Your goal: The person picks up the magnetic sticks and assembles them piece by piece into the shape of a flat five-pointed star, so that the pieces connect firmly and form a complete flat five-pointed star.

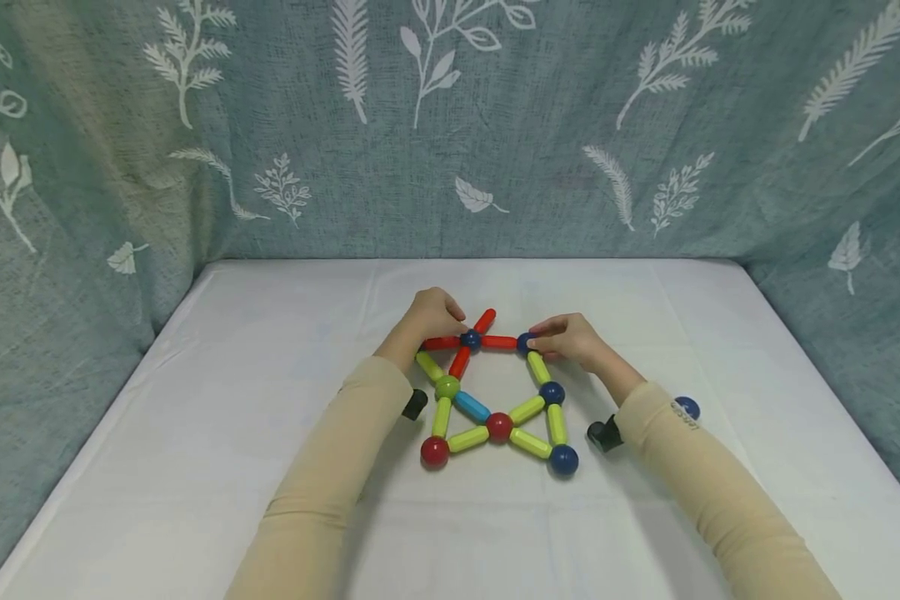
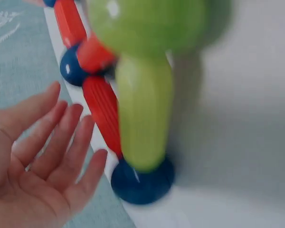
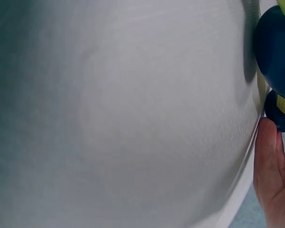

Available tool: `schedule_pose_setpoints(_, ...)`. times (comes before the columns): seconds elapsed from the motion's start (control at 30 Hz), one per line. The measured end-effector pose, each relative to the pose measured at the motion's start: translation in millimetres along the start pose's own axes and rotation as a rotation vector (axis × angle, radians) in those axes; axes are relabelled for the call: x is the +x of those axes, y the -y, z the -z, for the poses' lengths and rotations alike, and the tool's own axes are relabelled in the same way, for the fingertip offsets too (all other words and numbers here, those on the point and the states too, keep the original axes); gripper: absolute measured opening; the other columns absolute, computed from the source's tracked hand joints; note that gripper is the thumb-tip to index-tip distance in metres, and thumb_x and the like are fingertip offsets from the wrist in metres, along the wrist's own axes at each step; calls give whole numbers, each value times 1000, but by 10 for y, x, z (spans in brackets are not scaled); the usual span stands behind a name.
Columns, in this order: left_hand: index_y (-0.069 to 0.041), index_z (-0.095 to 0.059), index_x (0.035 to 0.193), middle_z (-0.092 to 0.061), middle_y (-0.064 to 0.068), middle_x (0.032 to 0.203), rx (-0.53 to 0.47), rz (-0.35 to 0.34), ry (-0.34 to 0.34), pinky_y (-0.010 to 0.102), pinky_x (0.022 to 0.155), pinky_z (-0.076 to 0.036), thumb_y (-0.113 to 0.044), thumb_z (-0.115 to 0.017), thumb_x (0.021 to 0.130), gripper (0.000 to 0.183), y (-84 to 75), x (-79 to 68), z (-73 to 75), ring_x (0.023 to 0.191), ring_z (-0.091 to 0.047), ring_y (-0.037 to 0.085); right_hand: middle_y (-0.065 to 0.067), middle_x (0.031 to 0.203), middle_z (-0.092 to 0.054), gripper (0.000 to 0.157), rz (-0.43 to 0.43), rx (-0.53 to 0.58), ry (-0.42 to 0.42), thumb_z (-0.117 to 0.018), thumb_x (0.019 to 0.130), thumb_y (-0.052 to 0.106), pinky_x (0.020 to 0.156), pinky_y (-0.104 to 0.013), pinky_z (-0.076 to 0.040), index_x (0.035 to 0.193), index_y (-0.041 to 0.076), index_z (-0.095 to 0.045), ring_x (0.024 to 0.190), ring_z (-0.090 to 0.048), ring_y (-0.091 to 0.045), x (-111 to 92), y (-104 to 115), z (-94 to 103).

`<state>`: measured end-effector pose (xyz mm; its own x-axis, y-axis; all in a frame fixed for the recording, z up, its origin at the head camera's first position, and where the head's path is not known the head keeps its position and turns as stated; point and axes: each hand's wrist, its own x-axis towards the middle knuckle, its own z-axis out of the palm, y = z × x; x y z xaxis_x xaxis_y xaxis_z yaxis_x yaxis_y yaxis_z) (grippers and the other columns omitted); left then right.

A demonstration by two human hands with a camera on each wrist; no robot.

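A flat frame of magnetic rods and balls lies on the white table. My left hand [image 1: 431, 315] hovers by its far left side, fingertips near a blue ball [image 1: 470, 339] where several red rods [image 1: 500, 342] meet. In the left wrist view, the fingers of that hand [image 2: 47, 161] are spread loosely beside a red rod [image 2: 102, 111], with nothing between them. At the far right corner, my right hand [image 1: 572, 340] pinches another blue ball [image 1: 526, 343]. The right wrist view shows fingertips against this ball [image 3: 279, 114]; the thumb is hidden there.
Nearer me, the frame has a green ball [image 1: 447, 387], red balls [image 1: 499, 427], a blue rod [image 1: 472, 407] and yellow-green rods [image 1: 530, 442]. A loose blue ball [image 1: 687, 407] lies beyond the right sleeve. A patterned curtain [image 1: 450, 167] hangs behind the table [image 1: 195, 467].
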<state>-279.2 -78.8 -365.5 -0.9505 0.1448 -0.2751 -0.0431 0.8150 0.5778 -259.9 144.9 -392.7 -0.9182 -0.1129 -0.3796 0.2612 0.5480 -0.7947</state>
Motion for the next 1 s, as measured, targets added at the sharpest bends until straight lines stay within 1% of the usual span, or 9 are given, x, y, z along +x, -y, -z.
schedule_pose_setpoints(0.13,-4,-69,101,-65,10,101,51,-40,71,29,83,-47,-15,-69,81,23,141,-82,133,96,-56,21,-17,118,-56,35,-3,-1,2,-64,86,15,71,-24,-51,119,2,-58,86,-56,-19,-2,4,-6)
schedule_pose_setpoints(0.27,-2,-68,101,-65,12,102,71,-46,97,31,83,-48,-12,-69,81,23,283,-168,219,95,-58,23,-17,118,-56,35,-3,0,0,-64,86,15,70,-24,-51,118,2,-58,85,-56,-18,1,6,-14)
schedule_pose_setpoints(0.4,0,-68,100,-66,13,99,92,-54,87,31,81,-48,-9,-70,80,22,394,-217,261,93,-59,24,-17,119,-56,35,-2,3,7,-64,86,14,70,-24,-51,119,2,-58,85,-56,-18,-11,15,-6)
schedule_pose_setpoints(0.47,0,-68,99,-67,13,98,100,-66,81,31,80,-48,-9,-70,80,22,424,-223,265,92,-60,23,-18,119,-55,36,-2,3,14,-63,87,14,70,-24,-51,120,2,-57,86,-56,-18,-16,15,6)
schedule_pose_setpoints(0.57,0,-69,99,-67,12,97,113,-81,72,30,79,-49,-10,-70,80,21,449,-219,257,90,-60,23,-18,120,-55,37,-1,1,22,-63,87,14,72,-24,-51,121,2,-57,88,-56,-19,-14,11,12)
schedule_pose_setpoints(0.67,0,-70,99,-67,12,95,111,-77,61,30,78,-49,-10,-70,80,21,448,-218,247,89,-60,22,-18,121,-54,37,11,-9,28,-63,87,14,74,-25,-51,121,2,-56,90,-56,-20,-17,8,16)
schedule_pose_setpoints(0.87,0,-70,98,-67,11,95,95,-64,43,29,77,-50,-10,-70,81,20,456,-235,226,87,-60,21,-18,120,-54,41,46,-84,38,-63,87,18,75,-27,-51,123,2,-54,88,-57,-21,-54,-7,30)
schedule_pose_setpoints(1.0,-1,-70,99,-67,10,96,88,-66,36,29,78,-49,-12,-69,82,20,489,-246,218,89,-59,21,-20,119,-54,45,90,-115,59,-64,86,18,75,-28,-51,125,-1,-51,88,-60,-21,-117,-48,63)
